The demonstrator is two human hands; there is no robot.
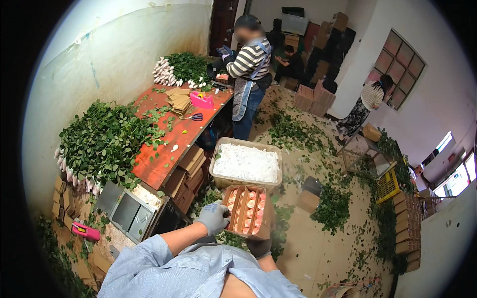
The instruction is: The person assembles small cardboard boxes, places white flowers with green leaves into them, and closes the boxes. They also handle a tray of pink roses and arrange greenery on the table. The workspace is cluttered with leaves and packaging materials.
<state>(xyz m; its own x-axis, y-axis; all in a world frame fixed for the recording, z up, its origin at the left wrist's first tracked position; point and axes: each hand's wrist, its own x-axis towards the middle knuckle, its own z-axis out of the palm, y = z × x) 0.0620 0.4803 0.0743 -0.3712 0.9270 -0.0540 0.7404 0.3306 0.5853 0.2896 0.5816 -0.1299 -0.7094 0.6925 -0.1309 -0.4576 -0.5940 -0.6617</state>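
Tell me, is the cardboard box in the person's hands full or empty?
Full: the cardboard box shows rows of pink flower heads between its dividers.

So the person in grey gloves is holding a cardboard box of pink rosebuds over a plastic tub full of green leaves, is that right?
Not quite. The beige plastic tub holds white foam netting, not green leaves; the leaves lie on the floor around it. The rest stands: the grey-gloved left hand and the right hand hold the cardboard box of pink rosebuds, as the head view shows.

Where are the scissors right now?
In the head view, the scissors lie on the red table, left of centre, just below the pink tape dispenser.
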